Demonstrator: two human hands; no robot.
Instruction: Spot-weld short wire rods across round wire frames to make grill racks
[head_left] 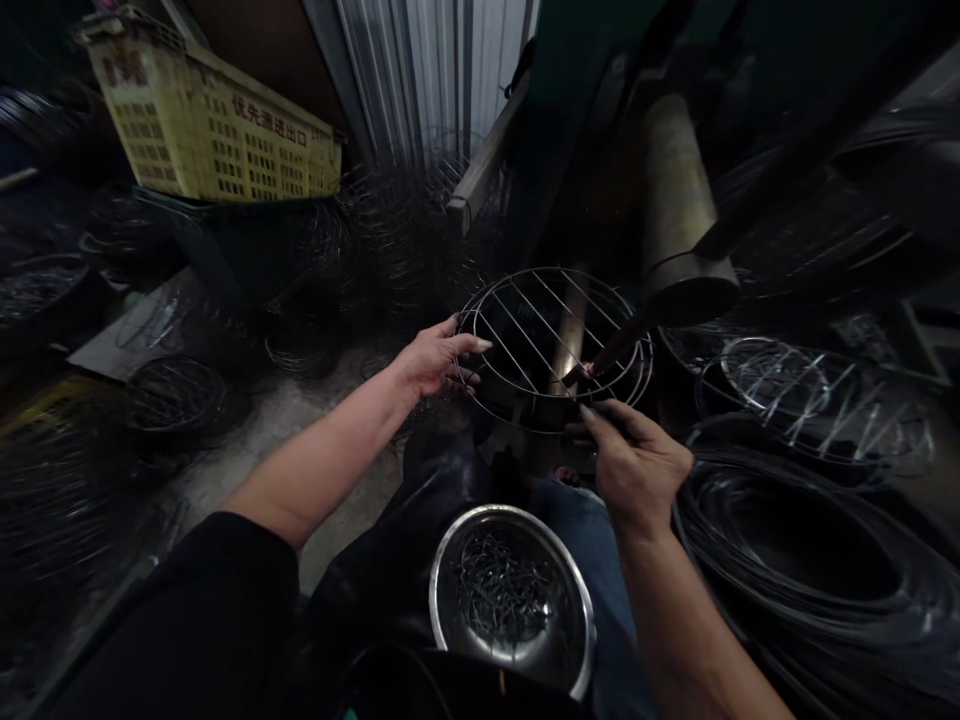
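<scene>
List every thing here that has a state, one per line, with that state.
Left hand: gripping the rack's left rim.
Right hand: pinching the rack's near rim.
Wire rack: held level under the machine.
Steel bowl: upright on the lap, holding small wire pieces.
Yellow crate: tilted, resting atop a pile.

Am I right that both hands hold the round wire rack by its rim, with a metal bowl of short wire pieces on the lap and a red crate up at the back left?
Not quite: the crate is yellow, not red, as the head view shows. The rest holds: the left hand and right hand grip the round wire rack at its rim, and the metal bowl of short wire pieces sits on the lap.
</scene>
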